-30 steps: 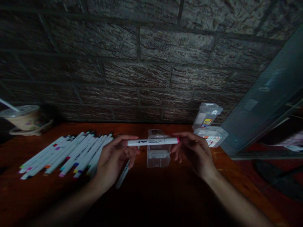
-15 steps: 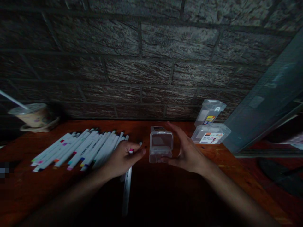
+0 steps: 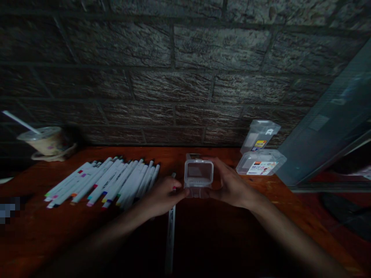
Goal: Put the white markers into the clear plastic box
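Observation:
In the head view, my left hand [image 3: 162,197] is closed around a white marker [image 3: 171,235] with a pink cap. The marker's body points down toward me, below my fist. My left thumb reaches the lower left corner of a small clear plastic box [image 3: 199,185], whose lid stands raised. My right hand [image 3: 232,189] clasps that box from the right, thumb at the front and fingers behind it. Part of another white marker [image 3: 173,175] shows just beyond my left hand, mostly hidden by it.
Many white markers [image 3: 116,179] with coloured ends lie in a row at left. Behind them stands a lidded cup [image 3: 48,143] with a straw. Two clear labelled cases [image 3: 261,163] are at the right, near a brick wall [image 3: 185,88] and the wooden table's [image 3: 292,216] right edge.
The marker was held level between both hands; now only my left hand has it, turned upright in view. My right hand let go of it and moved onto the clear box.

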### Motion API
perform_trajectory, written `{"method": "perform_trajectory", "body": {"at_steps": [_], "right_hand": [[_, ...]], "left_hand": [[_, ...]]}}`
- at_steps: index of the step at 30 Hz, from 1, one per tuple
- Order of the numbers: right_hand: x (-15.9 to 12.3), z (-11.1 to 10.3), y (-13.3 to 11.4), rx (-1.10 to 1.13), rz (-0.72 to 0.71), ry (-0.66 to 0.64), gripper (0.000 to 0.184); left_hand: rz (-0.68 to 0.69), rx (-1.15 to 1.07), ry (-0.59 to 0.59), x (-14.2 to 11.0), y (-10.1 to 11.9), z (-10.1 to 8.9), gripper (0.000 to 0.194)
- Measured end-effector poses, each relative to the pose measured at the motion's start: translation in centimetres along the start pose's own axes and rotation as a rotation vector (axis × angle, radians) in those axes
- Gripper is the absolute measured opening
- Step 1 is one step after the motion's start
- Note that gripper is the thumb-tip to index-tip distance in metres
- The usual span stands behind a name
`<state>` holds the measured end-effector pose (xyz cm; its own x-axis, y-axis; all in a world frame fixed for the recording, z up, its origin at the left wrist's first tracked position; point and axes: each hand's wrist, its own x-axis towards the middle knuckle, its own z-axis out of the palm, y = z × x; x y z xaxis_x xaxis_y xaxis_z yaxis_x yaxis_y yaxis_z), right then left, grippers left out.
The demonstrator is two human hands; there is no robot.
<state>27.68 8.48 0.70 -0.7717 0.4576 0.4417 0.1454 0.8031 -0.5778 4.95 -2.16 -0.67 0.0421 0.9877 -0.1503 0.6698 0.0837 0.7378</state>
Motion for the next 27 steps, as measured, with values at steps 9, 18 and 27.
{"method": "perform_trajectory", "body": {"at_steps": [9,18,27], "right_hand": [[-0.1,-0.5,0.0,0.048,0.039,-0.056,0.083],[-0.1,-0.5,-0.6,0.031,0.096,-0.057,0.081],[-0.2,-0.7,-0.5,-0.046,0.107,-0.074,0.080]], "left_hand": [[0.020,-0.044,-0.028,0.1,-0.3,0.6,0.039],[0.047,-0.080,0.030,-0.1,-0.3,0.9,0.036],[0.047,-0.162,0.003,-0.7,0.7,-1.4,0.048]]}}
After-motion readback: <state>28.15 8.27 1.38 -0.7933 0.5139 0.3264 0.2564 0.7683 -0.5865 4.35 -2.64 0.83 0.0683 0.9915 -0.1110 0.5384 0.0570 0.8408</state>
